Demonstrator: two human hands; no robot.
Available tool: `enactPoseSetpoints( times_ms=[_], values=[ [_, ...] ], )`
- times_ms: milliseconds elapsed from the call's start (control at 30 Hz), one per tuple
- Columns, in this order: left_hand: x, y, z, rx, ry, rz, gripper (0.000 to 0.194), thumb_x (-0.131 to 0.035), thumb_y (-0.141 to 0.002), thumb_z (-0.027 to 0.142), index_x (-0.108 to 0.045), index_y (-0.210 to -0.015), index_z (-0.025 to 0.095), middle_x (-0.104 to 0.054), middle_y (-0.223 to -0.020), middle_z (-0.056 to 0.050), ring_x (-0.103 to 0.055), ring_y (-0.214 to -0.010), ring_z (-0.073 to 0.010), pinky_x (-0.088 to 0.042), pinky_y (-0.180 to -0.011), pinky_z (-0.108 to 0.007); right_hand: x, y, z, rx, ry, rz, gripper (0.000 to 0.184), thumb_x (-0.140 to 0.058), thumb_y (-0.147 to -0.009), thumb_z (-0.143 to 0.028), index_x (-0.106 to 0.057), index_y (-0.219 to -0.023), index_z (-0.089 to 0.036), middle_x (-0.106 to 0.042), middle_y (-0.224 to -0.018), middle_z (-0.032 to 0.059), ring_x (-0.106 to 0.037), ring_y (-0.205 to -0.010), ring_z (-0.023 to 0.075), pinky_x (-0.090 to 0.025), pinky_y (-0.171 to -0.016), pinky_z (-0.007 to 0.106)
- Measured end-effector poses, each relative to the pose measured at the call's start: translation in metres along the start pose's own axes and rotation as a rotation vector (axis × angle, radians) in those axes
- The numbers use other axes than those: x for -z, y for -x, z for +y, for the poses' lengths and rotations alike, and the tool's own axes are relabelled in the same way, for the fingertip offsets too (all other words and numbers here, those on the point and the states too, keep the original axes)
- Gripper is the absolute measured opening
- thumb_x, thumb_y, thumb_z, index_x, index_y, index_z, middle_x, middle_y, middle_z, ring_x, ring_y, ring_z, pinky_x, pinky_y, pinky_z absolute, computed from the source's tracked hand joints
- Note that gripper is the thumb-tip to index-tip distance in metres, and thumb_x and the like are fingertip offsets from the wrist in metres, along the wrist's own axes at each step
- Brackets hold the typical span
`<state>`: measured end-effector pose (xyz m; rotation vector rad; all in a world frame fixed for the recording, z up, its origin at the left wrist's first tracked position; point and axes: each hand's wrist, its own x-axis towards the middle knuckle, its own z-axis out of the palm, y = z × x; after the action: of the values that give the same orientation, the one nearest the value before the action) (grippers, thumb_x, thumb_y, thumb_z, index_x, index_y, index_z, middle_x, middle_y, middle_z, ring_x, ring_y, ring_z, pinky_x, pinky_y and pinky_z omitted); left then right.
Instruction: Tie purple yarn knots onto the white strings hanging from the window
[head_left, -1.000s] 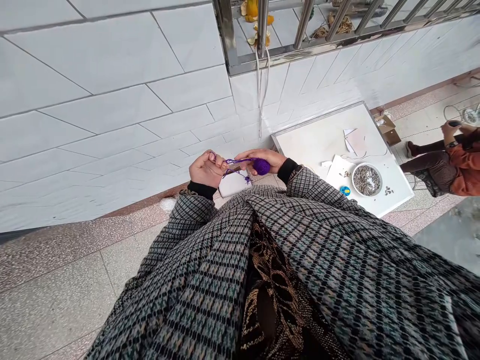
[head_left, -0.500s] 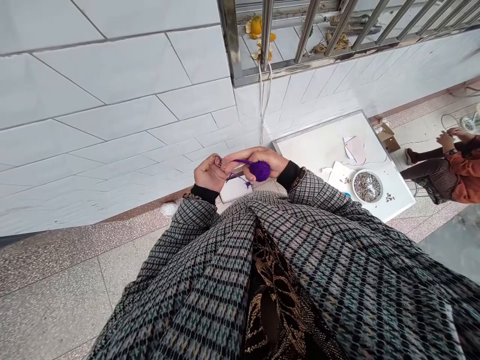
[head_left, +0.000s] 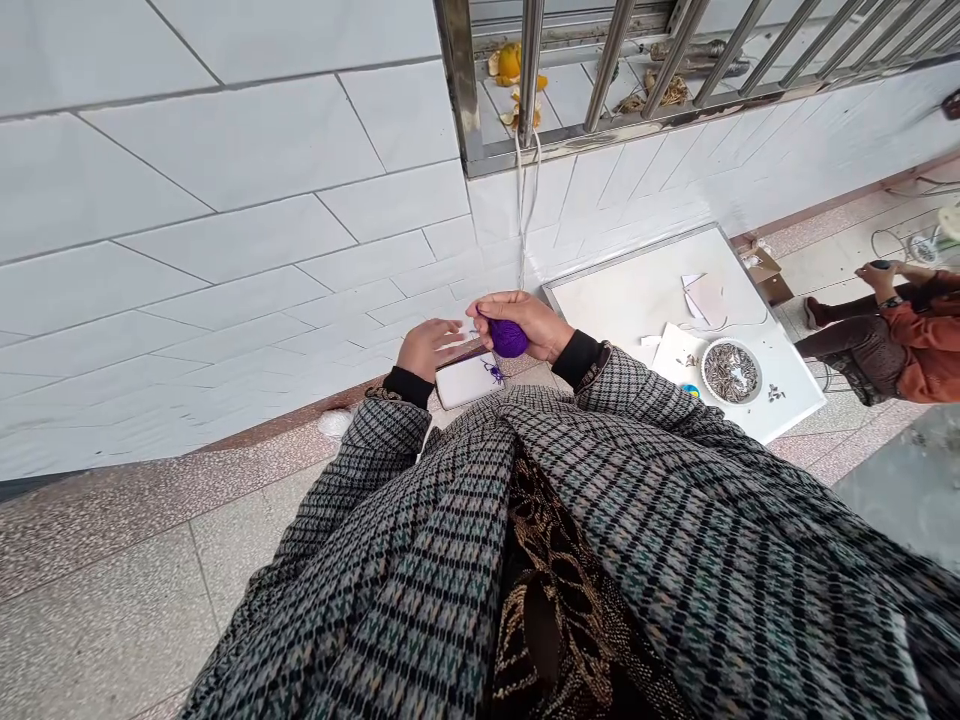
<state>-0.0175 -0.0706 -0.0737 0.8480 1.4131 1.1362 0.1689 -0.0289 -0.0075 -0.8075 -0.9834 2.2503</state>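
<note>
A ball of purple yarn [head_left: 509,339] is gripped in my right hand [head_left: 531,318], the fingers curled over its top and side. To its left is my left hand [head_left: 427,350], a little apart from the ball, its fingers stretched out toward it. I see nothing held in that hand. Below both hands lies a white rectangular surface [head_left: 459,384], and a tangle of purple yarn [head_left: 493,372] shows over its right end.
A white table [head_left: 615,290] on the right bears a round bowl [head_left: 707,372] of seeds and papers [head_left: 705,297]. Metal bars [head_left: 530,70] guard a window ledge with orange peel [head_left: 508,62]. Another person [head_left: 911,340] sits at far right. A tiled wall [head_left: 247,150] rises ahead.
My left hand has let go of the yarn strand and opened, drawing slightly away. My right hand's fingers have closed further around the ball. The other person's hands have shifted a little.
</note>
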Motion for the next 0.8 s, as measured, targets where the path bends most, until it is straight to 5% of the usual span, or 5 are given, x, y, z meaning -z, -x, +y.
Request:
enactPoseSetpoints(
  times_ms=[100,300,567,667,800],
  values=[
    [0.005,-0.002,0.008,-0.223,-0.215,0.135,0.014,-0.073,-0.077,0.026,-0.065,-0.088,0.020,-0.071,-0.100,-0.006,-0.067,-0.093,-0.0207,-0.056,-0.094,-0.038,-0.007,0.002,-0.006,-0.080,0.047,0.136,0.015,-0.065,-0.104,-0.018,-0.067,-0.091,-0.011,-0.068,-0.067,-0.0005,-0.063,-0.051,0.0103,-0.050,-0.050,0.020],
    [-0.001,0.002,0.042,-0.764,-0.521,-0.032,0.017,-0.072,-0.089,0.031,-0.080,-0.099,0.021,-0.072,-0.097,-0.006,-0.067,-0.095,-0.0212,-0.056,-0.093,-0.037,-0.015,-0.002,-0.013,-0.115,0.112,0.179,0.024,-0.070,-0.100,-0.016,-0.063,-0.077,-0.012,-0.065,-0.060,-0.0010,-0.062,-0.048,0.0110,-0.050,-0.049,0.020],
    [-0.002,-0.003,0.031,-0.974,-0.643,0.123,0.019,-0.064,-0.101,0.033,-0.076,-0.094,0.021,-0.069,-0.091,-0.007,-0.064,-0.095,-0.0242,-0.053,-0.095,-0.042,-0.018,-0.001,-0.018,-0.105,0.097,0.124,0.025,-0.057,-0.104,-0.013,-0.062,-0.079,-0.011,-0.064,-0.062,-0.0006,-0.063,-0.050,0.0103,-0.050,-0.051,0.020],
    [0.005,-0.004,0.037,-0.962,-0.597,0.174,0.021,-0.060,-0.103,0.033,-0.072,-0.092,0.019,-0.071,-0.094,-0.008,-0.066,-0.094,-0.0232,-0.054,-0.092,-0.040,-0.009,0.002,-0.018,-0.088,0.123,0.053,0.008,-0.062,-0.104,-0.017,-0.067,-0.103,-0.011,-0.063,-0.062,-0.0032,-0.063,-0.051,0.0113,-0.053,-0.054,0.021],
    [0.015,-0.003,0.047,-0.824,-0.501,0.155,0.020,-0.058,-0.103,0.033,-0.068,-0.092,0.019,-0.075,-0.096,-0.008,-0.068,-0.093,-0.0200,-0.056,-0.092,-0.035,0.010,0.008,-0.019,-0.053,0.303,-0.037,0.026,-0.064,-0.104,-0.021,-0.063,-0.129,-0.012,-0.067,-0.062,-0.0041,-0.065,-0.053,0.0128,-0.054,-0.054,0.021]
  ],
)
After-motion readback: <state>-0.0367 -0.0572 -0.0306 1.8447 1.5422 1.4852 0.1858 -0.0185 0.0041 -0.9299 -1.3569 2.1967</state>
